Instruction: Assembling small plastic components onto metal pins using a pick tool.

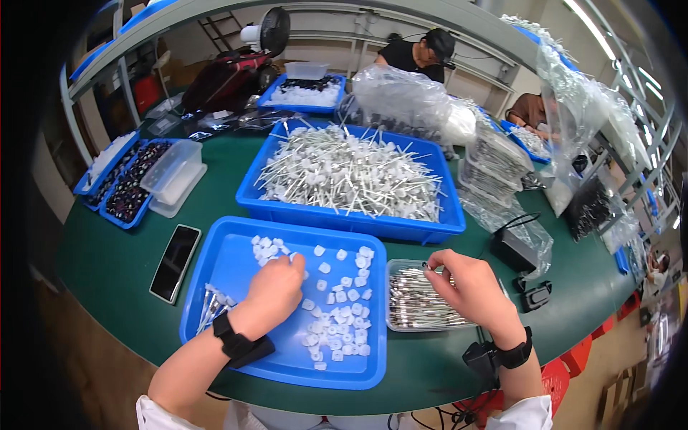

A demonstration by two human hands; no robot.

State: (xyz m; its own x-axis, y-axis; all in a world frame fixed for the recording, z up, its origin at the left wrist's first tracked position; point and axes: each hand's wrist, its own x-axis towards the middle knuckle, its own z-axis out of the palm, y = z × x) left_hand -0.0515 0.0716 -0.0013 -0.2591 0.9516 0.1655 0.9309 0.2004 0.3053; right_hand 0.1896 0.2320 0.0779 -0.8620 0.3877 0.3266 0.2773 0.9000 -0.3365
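My left hand [274, 292] is over the shallow blue tray [287, 380], its fingertips pinched together among small white plastic caps [337, 331]. What it pinches, if anything, is hidden. Several finished-looking pieces with metal stems [213, 307] lie at the tray's left side, next to my left wrist. Over a clear plastic box [395, 327] full of thin metal rods [423, 301], my right hand [473, 290] holds thumb and forefinger close together. A tiny dark spot shows at those fingertips, too small to name.
Behind the tray stands a deep blue bin [351, 218] heaped with white-headed stems. A phone [175, 264] lies at left, near blue trays of dark parts [140, 175]. A black adapter [514, 251] and stacked clear boxes [494, 165] are at right. Two people work beyond the table.
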